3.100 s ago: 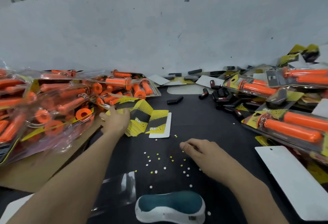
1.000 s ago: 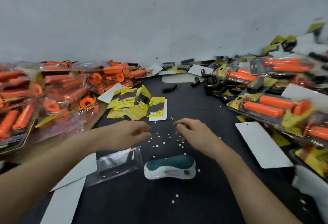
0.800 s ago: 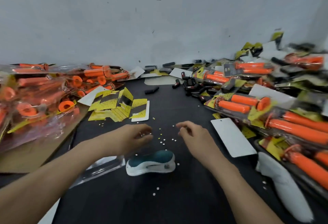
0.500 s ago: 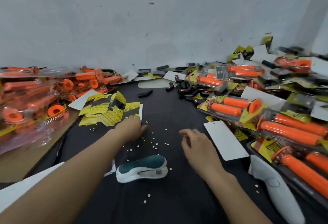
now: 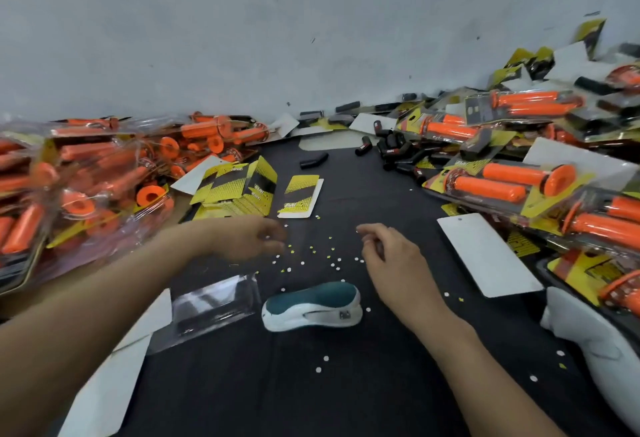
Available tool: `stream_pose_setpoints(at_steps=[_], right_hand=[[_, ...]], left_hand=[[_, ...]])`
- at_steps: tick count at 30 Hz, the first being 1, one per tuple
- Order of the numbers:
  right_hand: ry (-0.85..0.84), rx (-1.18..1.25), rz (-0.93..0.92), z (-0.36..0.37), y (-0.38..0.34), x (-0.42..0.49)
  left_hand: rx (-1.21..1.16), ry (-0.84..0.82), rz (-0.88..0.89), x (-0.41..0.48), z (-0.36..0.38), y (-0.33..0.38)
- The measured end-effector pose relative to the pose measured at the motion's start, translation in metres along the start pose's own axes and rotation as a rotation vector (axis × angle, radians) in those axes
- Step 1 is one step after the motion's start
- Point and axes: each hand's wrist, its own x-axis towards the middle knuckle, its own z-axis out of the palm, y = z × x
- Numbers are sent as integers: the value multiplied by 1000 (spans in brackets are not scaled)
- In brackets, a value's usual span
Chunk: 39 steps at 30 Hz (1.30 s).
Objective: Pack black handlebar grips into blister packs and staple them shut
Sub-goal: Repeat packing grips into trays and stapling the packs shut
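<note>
Blister pack point(image 5: 214, 301) lies unfilled near loosely curled, empty left hand point(image 5: 249, 239) and right hand point(image 5: 391, 256): loading pending, black grips point(image 5: 393, 149) need fetching.

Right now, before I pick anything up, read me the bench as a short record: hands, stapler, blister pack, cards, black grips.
left hand: blurred, fingers loosely curled, nothing visible in it
right hand: fingers loosely curled, nothing in it
stapler: lying between the forearms, untouched
clear blister pack: looks empty, just left of the stapler
printed cards: fanned out beyond the left hand
black handlebar grips: loose heap at the far side, near the wall
orange packs: piled on both sides
</note>
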Motion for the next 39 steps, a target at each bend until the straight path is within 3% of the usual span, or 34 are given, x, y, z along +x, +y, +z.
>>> stream_pose_setpoints(at_steps=[2, 6, 8, 10, 12, 14, 16, 19, 22, 26, 29, 35, 39], right_hand=[[6, 49, -6, 3, -11, -3], [9, 87, -30, 4, -27, -10], [8, 105, -30, 2, -32, -15], [17, 143, -33, -4, -37, -18], [24, 203, -34, -13, -44, -16], [3, 300, -28, -23, -55, -14], [-30, 392, -75, -34, -65, -14], [-24, 388, -207, -53, -75, -16], [10, 295, -257, -69, -67, -19], [83, 299, -81, -75, -46, -22], [203, 296, 65, -76, -31, -20], [245, 299, 198, -70, -20, -12], [233, 364, 230, -68, -12, -10]], left_hand=[[-18, -125, -20, -31, 3, -11], [139, -171, -18, -59, 25, -20], [189, -126, 11, -63, 30, -22], [137, 37, 68, -67, 17, -21], [-123, 303, 137, -71, -5, -11], [-573, 473, 214, -76, -22, 11], [-978, 372, 292, -76, -27, 38], [-1173, 2, 401, -70, -18, 74], [-1215, -209, 449, -60, -11, 93], [-1282, -291, 309, -53, -12, 92], [-1268, -185, 224, -51, -14, 78], [-1235, -11, 250, -44, -8, 56], [-1035, 253, 219, -31, 2, 62]])
